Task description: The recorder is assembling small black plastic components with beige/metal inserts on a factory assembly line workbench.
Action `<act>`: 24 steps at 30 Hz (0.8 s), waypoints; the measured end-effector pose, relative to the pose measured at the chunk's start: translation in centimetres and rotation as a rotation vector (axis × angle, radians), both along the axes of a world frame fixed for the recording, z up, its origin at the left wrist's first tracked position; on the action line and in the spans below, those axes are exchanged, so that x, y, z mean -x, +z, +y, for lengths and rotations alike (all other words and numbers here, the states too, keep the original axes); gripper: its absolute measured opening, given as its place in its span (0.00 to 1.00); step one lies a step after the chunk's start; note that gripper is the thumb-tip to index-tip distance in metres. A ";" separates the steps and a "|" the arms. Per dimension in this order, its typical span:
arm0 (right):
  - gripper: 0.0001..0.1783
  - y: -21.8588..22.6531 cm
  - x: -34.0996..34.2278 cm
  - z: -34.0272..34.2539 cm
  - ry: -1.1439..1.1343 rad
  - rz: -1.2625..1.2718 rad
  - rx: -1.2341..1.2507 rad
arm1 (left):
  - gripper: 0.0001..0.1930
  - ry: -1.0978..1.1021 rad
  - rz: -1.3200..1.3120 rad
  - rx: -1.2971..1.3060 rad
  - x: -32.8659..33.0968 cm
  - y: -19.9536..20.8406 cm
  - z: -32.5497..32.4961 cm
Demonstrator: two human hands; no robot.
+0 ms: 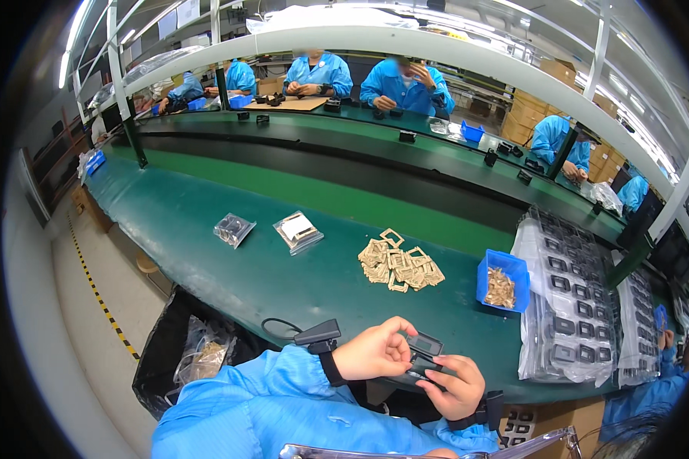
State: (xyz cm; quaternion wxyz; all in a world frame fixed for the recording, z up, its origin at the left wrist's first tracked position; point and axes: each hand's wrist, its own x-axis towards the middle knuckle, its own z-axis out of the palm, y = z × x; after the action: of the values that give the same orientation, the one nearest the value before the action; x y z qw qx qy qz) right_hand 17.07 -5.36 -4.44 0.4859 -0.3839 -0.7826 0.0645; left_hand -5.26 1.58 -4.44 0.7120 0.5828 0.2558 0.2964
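Low in the middle, a dark rectangular plastic housing with a frame-like opening (427, 344) is between my hands. My left hand (375, 353), fingers curled in, closes at the housing's left side; whether a small piece is also in its fingertips is hidden. On the lower right, my right hand (458, 384) pinches the housing between thumb and fingers. Beyond them lies a loose pile of tan rectangular frames (402, 264). A blue bin (519, 264) of small tan pieces stands to the right of the pile.
Clear trays (532, 329) of black frames are stacked at the right. Two small plastic bags, one silvery (234, 229) and one with a white label (298, 232), lie left of the pile. A black-lined bin (157, 359) sits below the table's left edge. Co-workers (409, 86) sit across the conveyor (283, 153).
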 end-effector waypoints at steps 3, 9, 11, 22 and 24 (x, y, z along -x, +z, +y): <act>0.20 -0.9 -1.1 0.7 -0.106 -0.039 -0.054 | 0.29 0.043 0.082 -0.069 0.1 0.4 0.6; 0.23 -1.4 -2.2 3.9 -0.361 0.136 0.301 | 0.25 0.289 0.649 -0.938 0.9 0.3 4.1; 0.22 -1.9 -1.7 4.5 -0.352 0.095 0.336 | 0.27 0.235 0.615 -0.943 0.4 -0.5 4.5; 0.24 -2.6 -1.1 4.8 -0.303 -0.007 0.401 | 0.18 0.094 0.476 -1.173 -0.8 -2.9 4.8; 0.24 -2.7 -1.2 4.8 -0.305 -0.004 0.406 | 0.18 0.092 0.486 -1.196 -1.0 -3.0 4.8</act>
State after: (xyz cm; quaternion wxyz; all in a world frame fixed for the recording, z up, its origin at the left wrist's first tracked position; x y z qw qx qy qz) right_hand 18.27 -0.59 -7.12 0.4013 -0.5873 -0.6876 0.1456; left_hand -4.25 6.37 -7.41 0.1729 0.9178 0.2253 0.2776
